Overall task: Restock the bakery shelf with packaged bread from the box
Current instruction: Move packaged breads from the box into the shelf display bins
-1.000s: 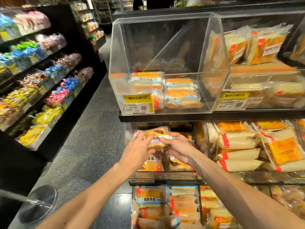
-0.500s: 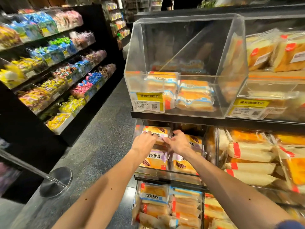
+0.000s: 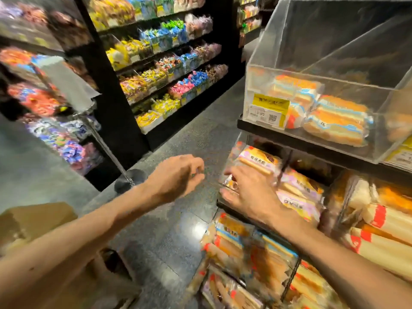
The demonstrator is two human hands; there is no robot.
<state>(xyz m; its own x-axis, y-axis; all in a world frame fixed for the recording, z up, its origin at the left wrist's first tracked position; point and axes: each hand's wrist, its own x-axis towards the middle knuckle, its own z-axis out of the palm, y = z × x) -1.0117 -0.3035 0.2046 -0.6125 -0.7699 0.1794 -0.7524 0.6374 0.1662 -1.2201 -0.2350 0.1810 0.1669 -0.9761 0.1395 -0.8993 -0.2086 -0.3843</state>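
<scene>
The view is blurred. My left hand (image 3: pixel 176 177) hangs over the aisle floor, left of the shelf, with loosely curled fingers and nothing in it. My right hand (image 3: pixel 249 192) lies with spread fingers at the front of the middle bin, touching the packaged bread (image 3: pixel 259 161) stacked there. More orange and purple bread packs (image 3: pixel 298 197) fill that bin to the right. A brown cardboard box (image 3: pixel 38 217) stands at the lower left, its top only partly seen.
A clear acrylic bin (image 3: pixel 263 85) with bread and a yellow price tag juts out above the hands. Lower bins (image 3: pixel 245 253) hold more packs. A black candy shelf (image 3: pixel 160 70) lines the aisle's far side. A stanchion base (image 3: pixel 130 179) stands on the grey floor.
Both hands were on a bread pack in the middle bin. My left hand has come off it and moved left over the floor, and the view has swung left toward the box.
</scene>
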